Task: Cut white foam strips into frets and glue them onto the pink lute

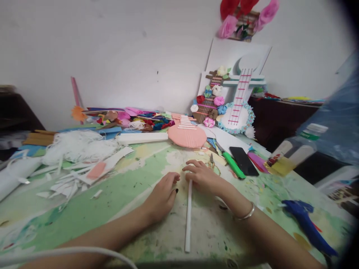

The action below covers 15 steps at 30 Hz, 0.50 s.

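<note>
Left hand (162,196): loosely cupped with thumb parted, empty — just left of the white strip (188,220).
Right hand (202,177): half curled at the white strip's far end — cannot tell whether gripping.
White strip: lies on the table (112,190), nearward of the right hand.
Pink paper instrument (187,136): sits beyond both hands.
Blue glue gun (307,224): lies well right.

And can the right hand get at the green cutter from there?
Probably yes: the green cutter lies uncovered, a little beyond the right hand, though small scissors lie between them.
</note>
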Each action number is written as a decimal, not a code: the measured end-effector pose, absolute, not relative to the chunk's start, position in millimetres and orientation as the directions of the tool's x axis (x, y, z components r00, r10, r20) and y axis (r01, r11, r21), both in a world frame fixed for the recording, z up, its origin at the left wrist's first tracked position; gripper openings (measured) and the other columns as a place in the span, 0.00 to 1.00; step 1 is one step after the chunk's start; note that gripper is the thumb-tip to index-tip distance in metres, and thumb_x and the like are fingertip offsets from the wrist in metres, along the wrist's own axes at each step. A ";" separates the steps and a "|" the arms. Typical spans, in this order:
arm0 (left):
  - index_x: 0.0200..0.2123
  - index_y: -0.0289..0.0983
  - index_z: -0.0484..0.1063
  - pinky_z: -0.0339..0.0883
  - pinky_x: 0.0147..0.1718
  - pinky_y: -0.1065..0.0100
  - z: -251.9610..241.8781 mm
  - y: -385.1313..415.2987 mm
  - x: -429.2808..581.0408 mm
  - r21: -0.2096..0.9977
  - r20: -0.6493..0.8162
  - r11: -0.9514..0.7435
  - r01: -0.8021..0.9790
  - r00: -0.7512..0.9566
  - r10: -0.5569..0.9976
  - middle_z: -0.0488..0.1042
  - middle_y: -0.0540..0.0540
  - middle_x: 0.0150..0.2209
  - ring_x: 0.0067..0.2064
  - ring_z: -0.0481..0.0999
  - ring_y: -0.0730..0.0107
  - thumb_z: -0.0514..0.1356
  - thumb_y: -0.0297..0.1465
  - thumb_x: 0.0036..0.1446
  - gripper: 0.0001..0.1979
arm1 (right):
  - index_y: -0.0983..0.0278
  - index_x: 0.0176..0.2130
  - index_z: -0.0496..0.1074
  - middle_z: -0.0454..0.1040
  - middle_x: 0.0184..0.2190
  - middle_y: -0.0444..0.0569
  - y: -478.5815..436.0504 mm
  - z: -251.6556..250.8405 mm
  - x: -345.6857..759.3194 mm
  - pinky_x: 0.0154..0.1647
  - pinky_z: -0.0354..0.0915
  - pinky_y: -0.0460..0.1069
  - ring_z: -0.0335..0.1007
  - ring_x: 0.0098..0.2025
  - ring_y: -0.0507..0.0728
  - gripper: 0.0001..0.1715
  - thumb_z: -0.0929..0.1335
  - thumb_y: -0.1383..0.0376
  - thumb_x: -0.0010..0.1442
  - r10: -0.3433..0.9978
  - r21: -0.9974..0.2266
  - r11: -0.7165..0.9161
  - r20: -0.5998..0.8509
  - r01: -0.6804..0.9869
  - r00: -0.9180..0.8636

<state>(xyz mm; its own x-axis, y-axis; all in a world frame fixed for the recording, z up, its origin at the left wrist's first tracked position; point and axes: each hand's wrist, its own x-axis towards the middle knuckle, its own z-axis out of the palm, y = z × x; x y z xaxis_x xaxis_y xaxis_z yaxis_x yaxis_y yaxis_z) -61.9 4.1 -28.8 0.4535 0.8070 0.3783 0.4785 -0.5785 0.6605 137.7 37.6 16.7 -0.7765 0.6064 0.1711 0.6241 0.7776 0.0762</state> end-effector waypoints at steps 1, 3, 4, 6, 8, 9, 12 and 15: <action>0.44 0.36 0.60 0.65 0.47 0.56 -29.2 6.4 -62.7 0.662 0.391 -0.589 0.464 0.456 0.799 0.68 0.40 0.43 0.46 0.69 0.61 0.49 0.21 0.53 0.14 | 0.63 0.36 0.73 0.71 0.50 0.50 41.1 14.6 138.9 0.54 0.56 0.57 0.55 0.58 0.63 0.11 0.66 0.75 0.53 0.602 0.071 0.783 0.168 0.619 -0.781; 0.45 0.36 0.60 0.65 0.47 0.57 -29.8 9.5 -64.2 0.644 0.437 -0.632 0.431 0.472 0.766 0.67 0.40 0.43 0.46 0.68 0.62 0.49 0.20 0.53 0.15 | 0.63 0.35 0.72 0.71 0.50 0.50 44.9 10.7 141.9 0.53 0.55 0.58 0.54 0.58 0.63 0.10 0.66 0.74 0.53 0.600 0.069 0.784 0.170 0.617 -0.782; 0.46 0.36 0.60 0.65 0.46 0.57 -29.6 9.9 -65.2 0.626 0.471 -0.665 0.407 0.483 0.738 0.67 0.41 0.43 0.46 0.68 0.62 0.49 0.20 0.53 0.16 | 0.63 0.35 0.72 0.71 0.50 0.49 45.6 9.0 143.5 0.53 0.55 0.58 0.54 0.57 0.62 0.10 0.66 0.75 0.53 0.605 0.067 0.780 0.174 0.622 -0.777; 0.48 0.37 0.61 0.64 0.47 0.59 -26.5 7.3 -68.0 0.574 0.554 -0.745 0.340 0.508 0.659 0.67 0.41 0.43 0.46 0.67 0.63 0.49 0.18 0.53 0.19 | 0.63 0.36 0.71 0.71 0.50 0.49 45.6 6.4 147.1 0.53 0.55 0.57 0.54 0.57 0.61 0.12 0.64 0.76 0.53 0.615 0.048 0.773 0.187 0.633 -0.766; 0.50 0.38 0.62 0.64 0.47 0.61 -17.2 -0.5 -71.6 0.526 0.627 -0.813 0.248 0.533 0.568 0.67 0.42 0.44 0.48 0.67 0.64 0.49 0.17 0.54 0.21 | 0.62 0.35 0.70 0.71 0.49 0.49 44.9 5.5 151.4 0.52 0.55 0.57 0.54 0.57 0.61 0.12 0.64 0.76 0.52 0.615 0.008 0.776 0.211 0.630 -0.760; 0.51 0.38 0.62 0.64 0.47 0.61 -9.4 -6.1 -73.3 0.517 0.649 -0.832 0.199 0.543 0.533 0.67 0.41 0.44 0.48 0.67 0.64 0.49 0.17 0.54 0.22 | 0.62 0.35 0.70 0.71 0.49 0.49 44.6 5.9 153.9 0.52 0.55 0.57 0.54 0.56 0.61 0.12 0.64 0.76 0.52 0.612 -0.018 0.781 0.226 0.625 -0.758; 0.52 0.39 0.63 0.66 0.46 0.64 24.2 -25.5 -75.6 0.582 0.661 -0.810 0.078 0.535 0.526 0.68 0.41 0.45 0.47 0.68 0.65 0.50 0.16 0.55 0.23 | 0.62 0.34 0.69 0.72 0.46 0.49 45.1 9.3 163.7 0.52 0.54 0.58 0.56 0.55 0.60 0.10 0.64 0.75 0.52 0.605 -0.078 0.788 0.283 0.610 -0.744; 0.54 0.45 0.63 0.69 0.40 0.68 52.6 -42.4 -72.5 0.629 0.668 -0.775 -0.058 0.549 0.502 0.71 0.44 0.40 0.41 0.72 0.68 0.52 0.19 0.57 0.23 | 0.61 0.34 0.68 0.74 0.41 0.49 49.6 11.2 176.7 0.54 0.49 0.61 0.58 0.53 0.60 0.10 0.65 0.74 0.52 0.631 -0.092 0.761 0.337 0.643 -0.698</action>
